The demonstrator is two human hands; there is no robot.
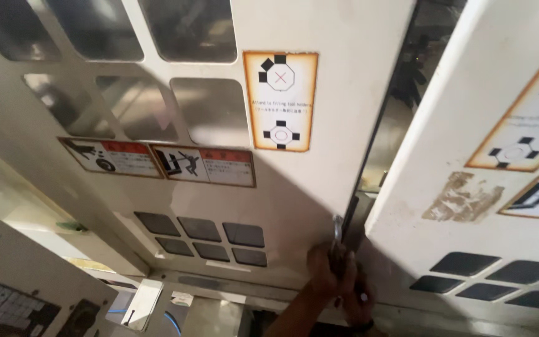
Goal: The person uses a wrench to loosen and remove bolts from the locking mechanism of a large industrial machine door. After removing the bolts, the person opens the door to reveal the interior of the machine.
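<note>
Two cream machine-guard doors stand before me, the left door (319, 125) and the right door (444, 206), with a dark gap (394, 106) between them. A metal handle (337, 228) sits low on the left door's edge. My left hand (325, 273) reaches up from the bottom and is closed around the lower part of that handle. My right hand (358, 302) lies just below and to the right of it, in shadow at the foot of the gap, with a dark band at the wrist. Its grip is hidden.
Yellow-framed and red warning stickers (280, 100) and clear window panes (210, 109) cover the left door, with dark vent slots (210, 240) lower down. A control panel with keys (14, 306) juts in at the bottom left. A metal ledge (207, 306) runs under the doors.
</note>
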